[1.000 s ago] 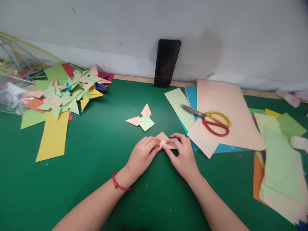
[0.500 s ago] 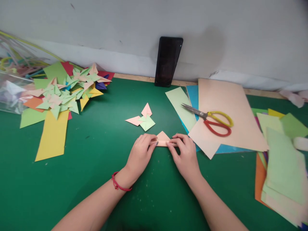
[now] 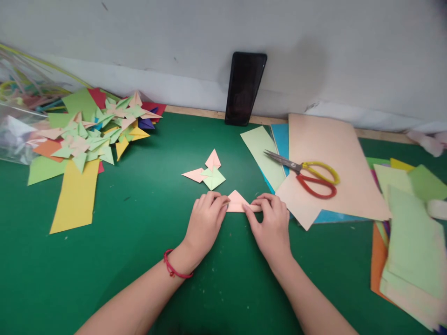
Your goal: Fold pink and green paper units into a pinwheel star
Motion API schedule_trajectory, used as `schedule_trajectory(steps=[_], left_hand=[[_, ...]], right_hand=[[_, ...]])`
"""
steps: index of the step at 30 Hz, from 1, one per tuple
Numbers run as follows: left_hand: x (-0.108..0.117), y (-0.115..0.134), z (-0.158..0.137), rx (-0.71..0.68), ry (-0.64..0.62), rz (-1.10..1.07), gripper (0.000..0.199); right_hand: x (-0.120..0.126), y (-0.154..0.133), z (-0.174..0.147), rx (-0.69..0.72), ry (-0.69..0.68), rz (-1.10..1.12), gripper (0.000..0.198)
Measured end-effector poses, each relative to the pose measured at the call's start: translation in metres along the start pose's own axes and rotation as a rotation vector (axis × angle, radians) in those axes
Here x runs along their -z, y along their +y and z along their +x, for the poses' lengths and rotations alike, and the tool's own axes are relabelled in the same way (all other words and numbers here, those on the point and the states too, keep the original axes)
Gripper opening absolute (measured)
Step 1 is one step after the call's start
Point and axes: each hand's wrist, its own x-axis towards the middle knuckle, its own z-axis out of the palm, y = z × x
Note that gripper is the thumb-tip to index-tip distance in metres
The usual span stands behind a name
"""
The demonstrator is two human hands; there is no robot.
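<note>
Paper (image 3: 237, 204): uneven pull could crease it askew;
Left hand (image 3: 206, 221): pinches paper's left end;
Right hand (image 3: 270, 223): pinches right end; slipping could open it

We get soft, fairly even light, with a blurred shadow on the grey wall (image 3: 157, 37) right of the black smartphone (image 3: 246, 88) and whitish glare on the clear plastic bag (image 3: 17, 137); near our right edge, pale green paper sheets (image 3: 415, 242) look smeared

A thin red cord bracelet (image 3: 171, 271), bearing a small knot or bead, encircles the left wrist (image 3: 184, 257); both forearms (image 3: 139, 293) are bare.
</note>
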Motion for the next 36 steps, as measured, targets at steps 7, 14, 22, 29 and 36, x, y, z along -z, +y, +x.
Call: schedule_trajectory(steps=[7,14,22,29,36], left_hand=[[-0.0009,-0.0003,0.0000,-0.002,0.006,0.003,0.016],[-0.0008,-0.0011,0.0011,-0.003,0.005,0.012,0.016],[-0.0008,-0.0012,0.0020,-0.018,0.010,0.035,0.017],[-0.0003,-0.0014,0.0032,-0.019,-0.002,0.048,0.017],[-0.0001,0.0002,0.0034,-0.025,-0.012,0.112,0.015]], right_hand=[[-0.0014,-0.0008,0.0009,-0.008,0.033,-0.004,0.021],[-0.0005,-0.0015,-0.0001,-0.011,0.021,-0.031,0.020],[-0.0005,-0.0023,-0.0006,-0.013,0.018,-0.044,0.020],[0.0008,-0.0031,-0.0009,-0.015,-0.002,-0.059,0.021],[0.0008,-0.0031,-0.0011,0.001,0.006,-0.067,0.022]])
